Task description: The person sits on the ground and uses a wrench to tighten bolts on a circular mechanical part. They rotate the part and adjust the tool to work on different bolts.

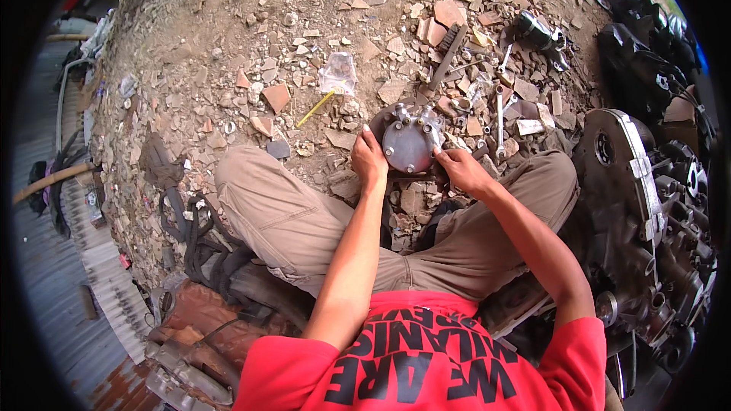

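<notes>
A round grey metal housing (408, 147), with bolts and short fittings round its rim, sits between my bent legs at the middle of the view. My left hand (368, 158) grips its left side, thumb up along the edge. My right hand (463, 170) holds its lower right side with the thumb against the rim. Just beyond it lie a wire brush (445, 61), metal spanners (500, 125), a clear plastic bag (337, 70) and a thin yellow stick-like item (315, 110) on broken rubble.
Large metal engine parts (624, 183) crowd the right, with black parts (640, 68) above them. A small dark metal assembly (537, 34) lies at upper right. At left are black hoses (194, 236), corrugated sheeting (91, 266) and a bamboo pole (53, 179).
</notes>
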`<state>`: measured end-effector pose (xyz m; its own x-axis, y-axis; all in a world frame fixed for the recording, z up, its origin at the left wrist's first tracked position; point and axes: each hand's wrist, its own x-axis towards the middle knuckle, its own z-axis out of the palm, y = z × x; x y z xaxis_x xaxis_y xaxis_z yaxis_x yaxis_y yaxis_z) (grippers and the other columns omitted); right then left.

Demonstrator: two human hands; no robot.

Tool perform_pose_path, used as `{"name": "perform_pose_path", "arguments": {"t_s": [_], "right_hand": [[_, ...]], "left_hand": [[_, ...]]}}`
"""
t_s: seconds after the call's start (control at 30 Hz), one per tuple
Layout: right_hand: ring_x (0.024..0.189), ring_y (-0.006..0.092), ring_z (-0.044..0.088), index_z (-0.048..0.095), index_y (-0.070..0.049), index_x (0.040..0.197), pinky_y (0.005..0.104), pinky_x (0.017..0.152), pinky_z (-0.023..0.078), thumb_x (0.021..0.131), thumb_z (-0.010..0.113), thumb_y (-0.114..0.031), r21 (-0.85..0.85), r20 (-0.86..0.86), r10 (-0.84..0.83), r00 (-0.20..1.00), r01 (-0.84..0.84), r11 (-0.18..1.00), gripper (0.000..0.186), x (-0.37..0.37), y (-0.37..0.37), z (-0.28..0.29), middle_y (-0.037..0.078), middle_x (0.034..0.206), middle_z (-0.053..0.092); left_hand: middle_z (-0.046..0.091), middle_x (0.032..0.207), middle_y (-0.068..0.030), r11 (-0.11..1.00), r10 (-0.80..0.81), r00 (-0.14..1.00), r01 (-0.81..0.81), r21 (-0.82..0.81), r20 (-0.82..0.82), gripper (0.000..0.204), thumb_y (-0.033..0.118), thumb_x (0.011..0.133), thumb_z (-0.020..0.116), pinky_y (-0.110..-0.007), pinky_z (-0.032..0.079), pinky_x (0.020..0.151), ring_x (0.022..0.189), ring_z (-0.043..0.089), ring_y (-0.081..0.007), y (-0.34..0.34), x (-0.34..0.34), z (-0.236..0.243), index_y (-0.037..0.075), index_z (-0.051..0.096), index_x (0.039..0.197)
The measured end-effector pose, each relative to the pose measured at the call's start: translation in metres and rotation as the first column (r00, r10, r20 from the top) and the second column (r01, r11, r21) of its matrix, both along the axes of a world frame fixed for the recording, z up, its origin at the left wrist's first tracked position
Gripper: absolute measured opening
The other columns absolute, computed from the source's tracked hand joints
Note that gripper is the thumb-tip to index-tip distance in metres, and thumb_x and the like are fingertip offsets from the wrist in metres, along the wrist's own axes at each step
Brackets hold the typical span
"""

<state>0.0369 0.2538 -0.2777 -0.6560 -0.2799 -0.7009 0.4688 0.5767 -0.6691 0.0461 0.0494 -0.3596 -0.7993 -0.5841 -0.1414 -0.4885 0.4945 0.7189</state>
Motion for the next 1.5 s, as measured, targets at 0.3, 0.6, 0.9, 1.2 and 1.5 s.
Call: {"name": "perform_pose_path", "arguments": {"t_s": [0.3, 0.6, 0.9, 1.2, 1.5], "right_hand": [[0.046, 0.0101, 0.023, 0.041, -0.01, 0.077, 0.0269, 0.043, 0.023, 0.102, 0.038, -0.05, -0.32, 0.609, -0.194, 0.769, 0.462, 0.827, 0.048, 0.003, -0.004, 0.006, -0.003, 0.058, 0.024], [0.046, 0.012, 0.024, 0.031, -0.013, 0.071, 0.0286, 0.042, 0.026, 0.1, 0.031, -0.061, -0.324, 0.777, -0.099, 0.622, 0.53, 0.783, 0.056, 0.001, -0.011, 0.005, -0.002, 0.056, 0.021], [0.045, 0.0114, 0.021, 0.027, -0.014, 0.068, 0.0281, 0.042, 0.022, 0.097, 0.033, -0.065, -0.364, 0.794, -0.055, 0.605, 0.545, 0.755, 0.059, -0.005, -0.011, 0.007, -0.003, 0.054, 0.018], [0.047, 0.01, 0.017, 0.024, -0.016, 0.066, 0.0267, 0.044, 0.015, 0.097, 0.033, -0.065, -0.305, 0.879, -0.021, 0.477, 0.594, 0.745, 0.059, -0.004, -0.01, 0.002, -0.005, 0.056, 0.016], [0.04, 0.01, 0.027, 0.03, -0.015, 0.064, 0.0263, 0.037, 0.022, 0.099, 0.035, -0.061, -0.282, 0.753, -0.002, 0.659, 0.326, 0.902, 0.057, -0.016, 0.03, 0.026, -0.004, 0.052, 0.026]], "left_hand": [[0.065, 0.083, -0.0329, 0.996, -0.012, 0.96, -0.011, 0.083, 0.28, 0.078, 0.058, 0.098, 0.03, -0.052, 0.051, 0.076, 0.082, 0.065, -0.0483, -0.015, -0.02, -0.005, -0.007, 0.07, 0.081], [0.061, 0.071, -0.034, 0.997, -0.077, 0.972, 0.074, 0.024, 0.224, 0.075, 0.051, 0.1, 0.035, -0.053, 0.048, 0.066, 0.069, 0.062, -0.0496, -0.027, -0.023, -0.008, -0.011, 0.066, 0.071], [0.059, 0.068, -0.0326, 0.994, -0.101, 0.978, 0.091, 0.066, 0.181, 0.069, 0.048, 0.101, 0.036, -0.052, 0.045, 0.061, 0.068, 0.061, -0.0483, -0.025, -0.025, -0.003, -0.008, 0.065, 0.074], [0.058, 0.064, -0.0311, 0.993, -0.097, 0.969, 0.08, 0.082, 0.228, 0.069, 0.051, 0.1, 0.038, -0.051, 0.045, 0.057, 0.06, 0.058, -0.0486, -0.027, -0.024, -0.007, -0.008, 0.065, 0.074], [0.057, 0.065, -0.0278, 0.839, -0.534, 0.839, 0.512, 0.184, 0.099, 0.057, 0.047, 0.094, 0.054, -0.04, 0.046, 0.056, 0.057, 0.061, -0.037, -0.071, -0.104, -0.028, -0.004, 0.065, 0.072]]}}
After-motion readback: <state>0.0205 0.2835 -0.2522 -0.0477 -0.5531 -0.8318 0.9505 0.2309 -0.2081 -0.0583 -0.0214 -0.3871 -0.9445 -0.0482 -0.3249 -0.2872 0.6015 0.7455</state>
